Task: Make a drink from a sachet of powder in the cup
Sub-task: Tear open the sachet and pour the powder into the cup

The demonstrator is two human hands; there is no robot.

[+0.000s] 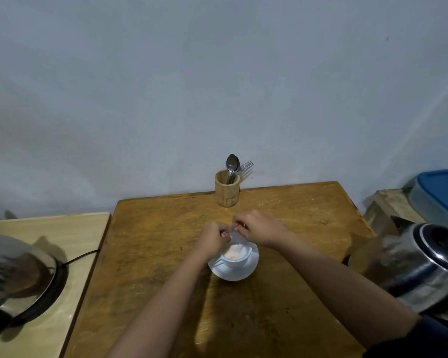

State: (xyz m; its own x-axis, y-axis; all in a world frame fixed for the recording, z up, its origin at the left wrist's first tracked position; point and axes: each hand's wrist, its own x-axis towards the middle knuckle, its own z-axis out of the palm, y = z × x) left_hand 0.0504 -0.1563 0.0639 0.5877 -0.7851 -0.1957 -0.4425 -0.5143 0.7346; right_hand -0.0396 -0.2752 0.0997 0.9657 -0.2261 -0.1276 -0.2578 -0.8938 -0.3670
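Plain grey wall behind, and a worn wooden bench (282,293) pushed up against it. Smack in the middle sits a white cup (237,257) on a white saucer (243,273), and there's already pale pinkish powder showing inside. Both hands are right above the rim: left hand (212,237) and right hand (259,227) each pinched shut on the top of a small clear sachet (235,237) that hangs into the cup, so I'd say we're at the emptying step, nearly done.

Next up is probably water, then a stir. A steel kettle (422,264) sits close on the right, with spoons in the wooden holder (226,191) at the back edge. Plenty of bare bench around the saucer, though the kettle crowds the right edge.
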